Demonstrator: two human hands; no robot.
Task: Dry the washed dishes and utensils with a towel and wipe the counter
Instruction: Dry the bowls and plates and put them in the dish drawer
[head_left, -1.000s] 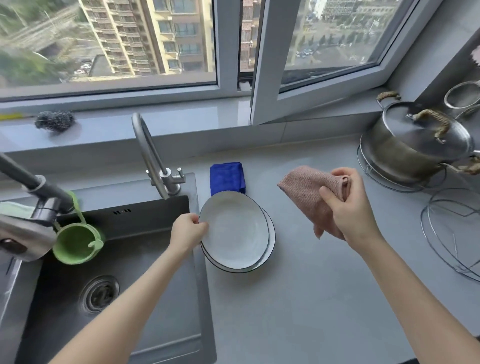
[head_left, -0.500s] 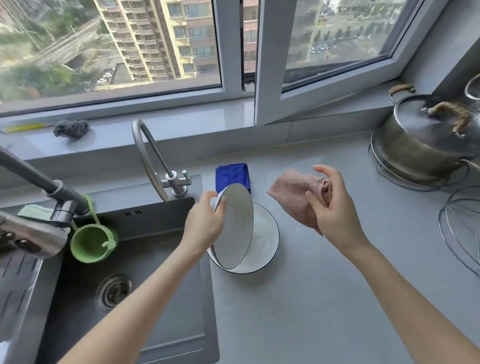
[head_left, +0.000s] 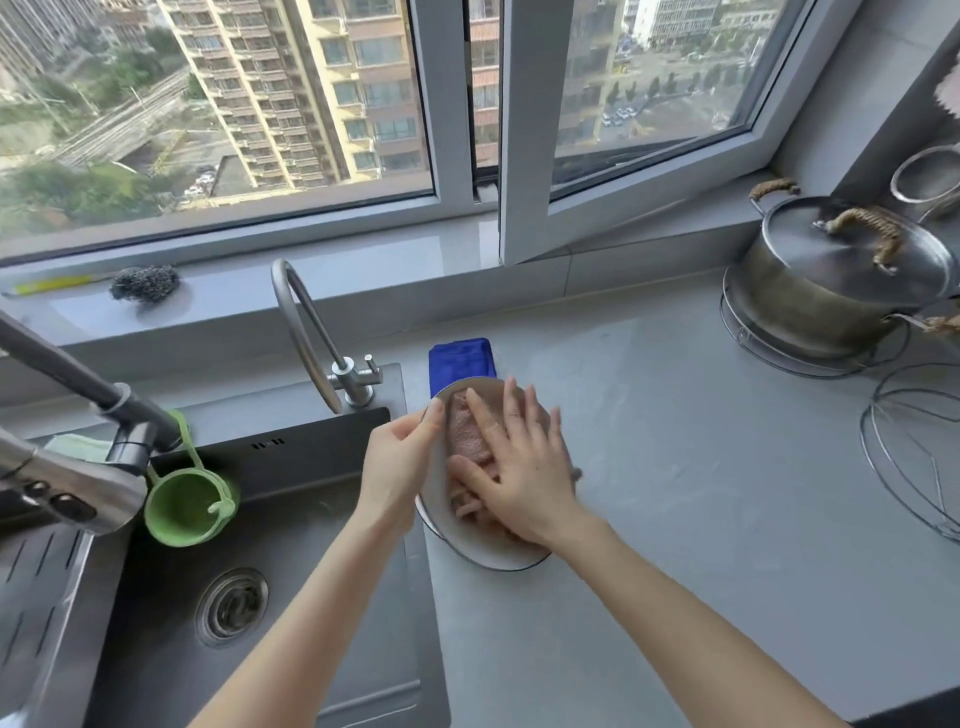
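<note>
My left hand (head_left: 397, 462) grips the left rim of a white plate (head_left: 439, 488) and holds it tilted above the counter beside the sink. Flat on the plate's face lies my right hand (head_left: 519, 467), fingers spread and straight, pressing a pink towel (head_left: 465, 434) against it. A second white plate (head_left: 498, 561) with a dark rim lies on the counter just below; only its near edge shows. Much of the towel is hidden under my right hand.
A folded blue cloth (head_left: 461, 358) lies behind the plates. The dark sink (head_left: 249, 571) with two taps (head_left: 311, 338) and a green hanging cup (head_left: 189, 506) is at left. A lidded steel pot (head_left: 831, 280) on a wire stand and wire racks (head_left: 914, 447) stand at right. Grey counter (head_left: 701, 493) stretches between.
My left hand lifted the top plate off the stack and tilted it up. My right hand brought the pink towel onto the plate's face and flattened over it.
</note>
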